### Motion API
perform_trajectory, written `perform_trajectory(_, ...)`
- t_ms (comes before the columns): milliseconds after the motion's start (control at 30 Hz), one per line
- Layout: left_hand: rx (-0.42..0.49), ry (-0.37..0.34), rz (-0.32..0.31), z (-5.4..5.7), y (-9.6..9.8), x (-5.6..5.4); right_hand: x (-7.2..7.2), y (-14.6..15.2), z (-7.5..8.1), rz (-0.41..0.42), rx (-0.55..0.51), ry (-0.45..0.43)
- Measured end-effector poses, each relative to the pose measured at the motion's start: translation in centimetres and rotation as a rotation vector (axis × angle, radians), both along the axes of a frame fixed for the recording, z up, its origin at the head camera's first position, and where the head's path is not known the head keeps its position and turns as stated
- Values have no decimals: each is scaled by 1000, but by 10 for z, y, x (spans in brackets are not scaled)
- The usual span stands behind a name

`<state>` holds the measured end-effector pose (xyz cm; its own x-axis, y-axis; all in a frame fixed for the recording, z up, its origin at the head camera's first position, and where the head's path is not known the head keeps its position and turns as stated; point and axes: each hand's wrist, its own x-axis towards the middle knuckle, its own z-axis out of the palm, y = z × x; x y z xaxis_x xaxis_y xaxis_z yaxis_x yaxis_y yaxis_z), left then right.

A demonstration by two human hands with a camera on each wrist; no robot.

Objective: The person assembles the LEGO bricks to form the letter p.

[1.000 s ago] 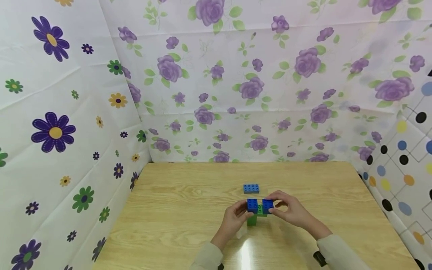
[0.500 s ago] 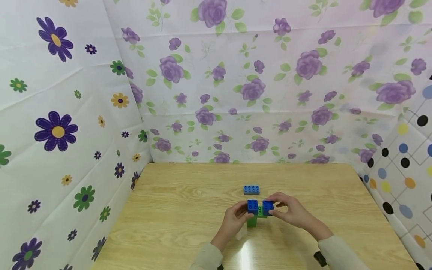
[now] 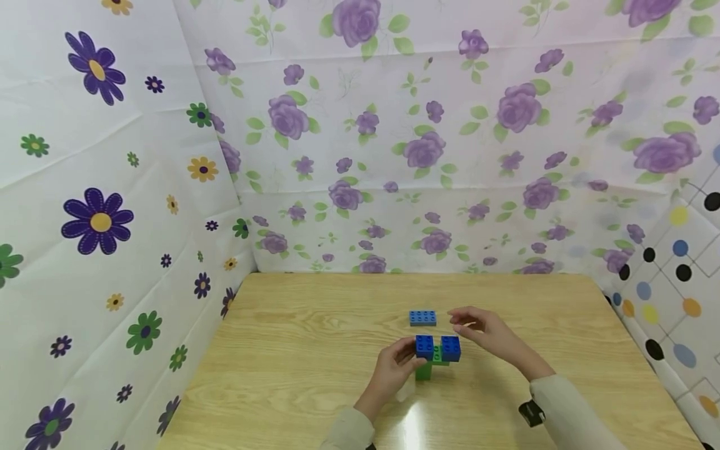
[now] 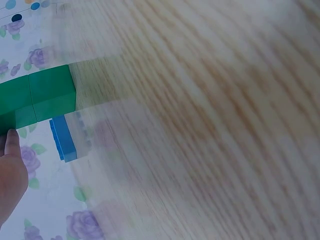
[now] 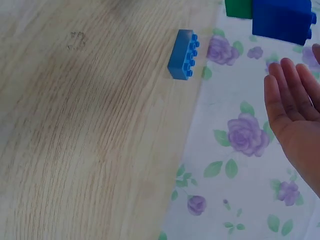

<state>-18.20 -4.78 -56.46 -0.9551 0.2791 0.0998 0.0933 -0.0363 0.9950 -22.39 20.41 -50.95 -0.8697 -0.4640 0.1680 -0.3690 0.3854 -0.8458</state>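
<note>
In the head view, two dark blue bricks, a left one [image 3: 424, 346] and a right one [image 3: 450, 349], sit apart on a green brick [image 3: 437, 354]. A green column [image 3: 423, 372] stands below, at the left. My left hand [image 3: 390, 371] holds this stack by its left end, thumb in front and fingers behind. Clear of the right blue brick is my right hand [image 3: 488, 332], its fingers loosely bent around nothing. The right wrist view shows that hand [image 5: 297, 107] with fingers extended beside the dark blue brick [image 5: 281, 21]. Green bricks [image 4: 52, 92] meet the left fingertips in the left wrist view.
A lighter blue eight-stud brick [image 3: 422, 319] lies on the wooden table [image 3: 292, 350] just behind the stack. Flowered cloth [image 3: 349, 156] hangs behind the table and on its left; a dotted cloth [image 3: 669, 312] hangs on the right.
My right hand has let go of the right dark blue brick and moved back and slightly to the right. The left hand keeps its hold; the stack stays nearly in place.
</note>
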Motion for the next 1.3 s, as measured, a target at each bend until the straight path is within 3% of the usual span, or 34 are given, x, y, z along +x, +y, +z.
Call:
perform_trajectory(100, 6, 3, -2, 2, 1, 1, -11, 2, -6, -23, -48, 2)
perform_trajectory(267, -7, -10, 4, -15, 3, -6, -30, 2, -17, -71, -86, 33)
perform_trajectory(567, -26, -9, 7, -15, 0, -9, -61, -15, -33, -101, -126, -58)
perform_trajectory(767, -17, -17, 2, -15, 1, -7, -64, -29, -39, -78, -161, -131)
perform_trajectory(900, -10, -10, 6, -14, 1, -7, -69, -34, -51, -81, -151, -172)
perform_trajectory(1300, -5, -26, -4, -16, 0, -8, -77, -45, -83, -180, -56, -276)
